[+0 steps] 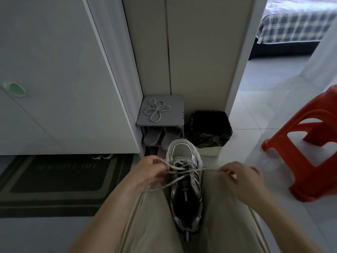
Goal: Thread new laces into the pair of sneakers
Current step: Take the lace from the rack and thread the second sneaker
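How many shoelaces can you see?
2. One threaded shoelace crosses the sneaker, held by the left hand and right hand; one coiled shoelace lies on the gray rack. More may be hidden.

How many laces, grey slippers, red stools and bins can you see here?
Laces: 2, a loose lace on the rack and a threaded lace in the sneaker
Grey slippers: 2
Red stool: 1
Bin: 1
Total: 6
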Available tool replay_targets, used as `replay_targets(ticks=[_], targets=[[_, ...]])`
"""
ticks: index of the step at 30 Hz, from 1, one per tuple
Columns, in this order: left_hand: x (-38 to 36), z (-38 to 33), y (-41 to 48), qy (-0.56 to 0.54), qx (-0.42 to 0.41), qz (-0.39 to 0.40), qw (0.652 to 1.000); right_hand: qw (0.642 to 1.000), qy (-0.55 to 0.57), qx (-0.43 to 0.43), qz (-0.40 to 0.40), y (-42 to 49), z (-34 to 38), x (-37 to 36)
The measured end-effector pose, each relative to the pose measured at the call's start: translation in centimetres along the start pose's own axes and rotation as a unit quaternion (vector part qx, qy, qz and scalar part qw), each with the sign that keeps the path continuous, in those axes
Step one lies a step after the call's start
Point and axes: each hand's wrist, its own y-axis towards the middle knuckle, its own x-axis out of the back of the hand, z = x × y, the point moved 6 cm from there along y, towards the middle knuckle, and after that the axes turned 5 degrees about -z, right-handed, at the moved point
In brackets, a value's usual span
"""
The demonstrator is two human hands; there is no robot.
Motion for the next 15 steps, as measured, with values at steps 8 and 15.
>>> replay_targets(ticks=[8, 15], targets=[[-1.5, 0.8, 1.8, -0.019, 0.013, -0.035, 0.999, 0.993, -0.026, 0.119, 0.001, 0.5, 6.1, -2.4], [-1.5, 0.6, 2.2, 0.031, 0.005, -0.030, 0.999, 0.984, -0.086, 0.137, -0.073, 1.3, 5.9, -2.0]])
